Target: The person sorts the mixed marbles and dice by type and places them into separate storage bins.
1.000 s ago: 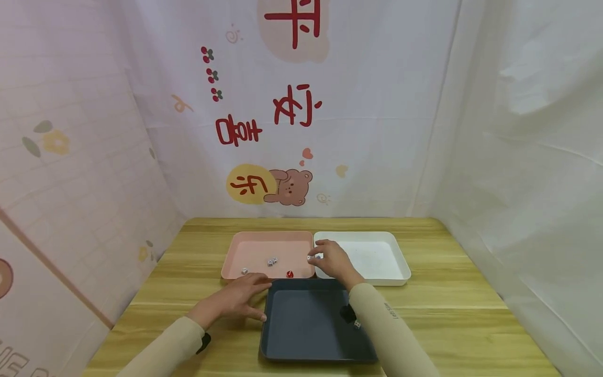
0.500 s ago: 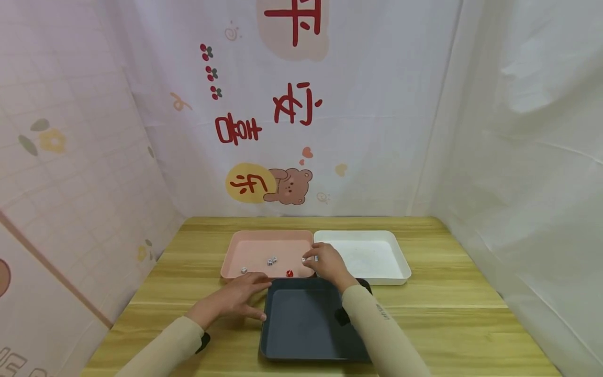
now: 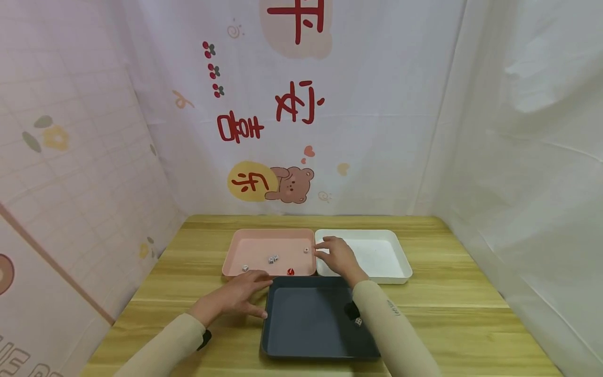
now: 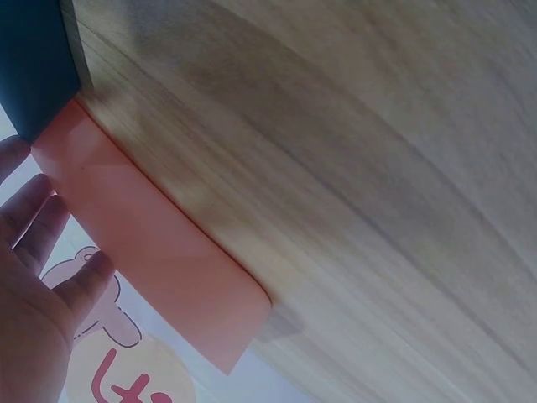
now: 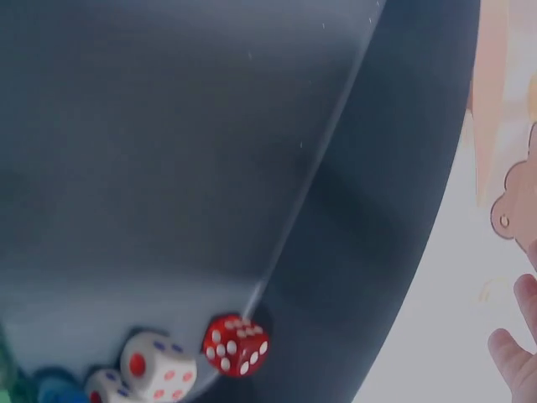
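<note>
wooden tabletop (image 3: 471, 319) bears three trays (image 3: 372, 254); five dice (image 3: 271, 260), four white, one red, lie in the pink tray (image 3: 287, 243); left hand (image 3: 235, 296) and right hand (image 3: 340, 257) have loose, parted fingers.

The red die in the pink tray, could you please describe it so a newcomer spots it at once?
On the wooden table, find the pink tray, left of the white tray. Near its front edge, right of centre, lies the red die; the tray's other visible dice are pale.
</note>
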Tool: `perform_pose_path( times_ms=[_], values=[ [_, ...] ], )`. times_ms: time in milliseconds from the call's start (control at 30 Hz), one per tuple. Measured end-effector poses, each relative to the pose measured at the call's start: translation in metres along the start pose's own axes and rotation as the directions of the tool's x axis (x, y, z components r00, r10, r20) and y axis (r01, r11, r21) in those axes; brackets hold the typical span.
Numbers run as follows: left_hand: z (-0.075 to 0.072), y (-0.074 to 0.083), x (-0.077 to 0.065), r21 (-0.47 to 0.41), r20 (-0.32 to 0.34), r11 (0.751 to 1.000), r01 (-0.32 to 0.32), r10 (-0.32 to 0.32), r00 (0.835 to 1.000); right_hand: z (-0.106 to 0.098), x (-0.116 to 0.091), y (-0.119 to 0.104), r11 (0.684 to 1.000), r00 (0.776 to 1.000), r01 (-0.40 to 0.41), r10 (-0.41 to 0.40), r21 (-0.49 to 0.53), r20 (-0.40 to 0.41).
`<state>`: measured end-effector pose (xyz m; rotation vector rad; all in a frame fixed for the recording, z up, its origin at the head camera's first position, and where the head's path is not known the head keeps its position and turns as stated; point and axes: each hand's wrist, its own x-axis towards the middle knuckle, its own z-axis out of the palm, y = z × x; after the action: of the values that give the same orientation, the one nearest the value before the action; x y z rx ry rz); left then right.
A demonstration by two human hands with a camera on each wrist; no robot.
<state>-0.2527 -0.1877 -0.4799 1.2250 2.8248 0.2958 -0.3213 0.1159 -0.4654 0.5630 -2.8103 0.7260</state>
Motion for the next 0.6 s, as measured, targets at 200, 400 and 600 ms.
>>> perform_pose_path(
  times_ms=[200, 400, 600],
  values=[
    [0.001, -0.002, 0.001, -0.002, 0.002, 1.0, -0.006, 0.006, 1.0, -0.01, -0.005, 0.005, 1.0, 1.0, 0.01, -0.01, 0.01, -0.018],
    [0.001, -0.002, 0.001, -0.006, 0.01, 1.0, -0.003, 0.003, 1.0, -0.017, -0.007, 0.016, 1.0, 1.0, 0.019, -0.019, 0.001, -0.018],
    [0.0, -0.001, 0.001, -0.007, 0.016, 1.0, -0.001, 0.001, 1.0, -0.024, -0.007, 0.026, 1.0, 1.0, -0.024, 0.024, -0.007, 0.007]
  ],
)
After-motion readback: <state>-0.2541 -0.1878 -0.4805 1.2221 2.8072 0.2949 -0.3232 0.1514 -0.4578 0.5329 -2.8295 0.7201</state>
